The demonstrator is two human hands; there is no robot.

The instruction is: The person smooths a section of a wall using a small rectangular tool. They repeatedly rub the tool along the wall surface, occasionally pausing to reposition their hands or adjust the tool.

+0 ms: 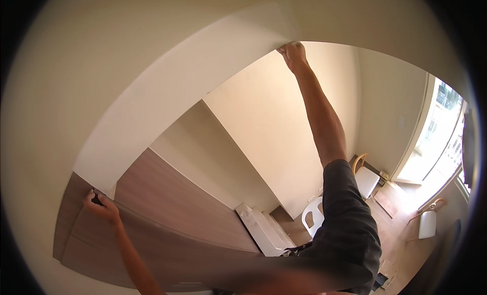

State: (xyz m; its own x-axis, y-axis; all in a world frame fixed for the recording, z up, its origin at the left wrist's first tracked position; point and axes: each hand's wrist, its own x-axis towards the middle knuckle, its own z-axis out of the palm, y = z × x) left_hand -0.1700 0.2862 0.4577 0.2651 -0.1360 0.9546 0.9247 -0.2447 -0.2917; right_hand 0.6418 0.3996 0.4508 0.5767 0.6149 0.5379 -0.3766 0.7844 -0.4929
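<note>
My left hand [103, 209] is at the lower left, thumb and fingers closed around a small black object [96, 198]. It is by the upper edge of a brown wood-grain panel [172, 193], where the panel meets a pale beam [162, 87]. What kind of object it is, I cannot tell. My right arm stretches up in a dark sleeve [347, 219]. At its end my right hand [293, 55] has its fingers curled against the beam's lower edge. Whatever may be in those fingers is hidden.
A cream wall [274, 127] stands behind the beam. Below are a white chair [313, 217], a white-seated wooden chair [366, 181] and another chair [427, 224]. A white ledge [264, 234] lies beyond the panel. A bright glass door [431, 132] is at the right.
</note>
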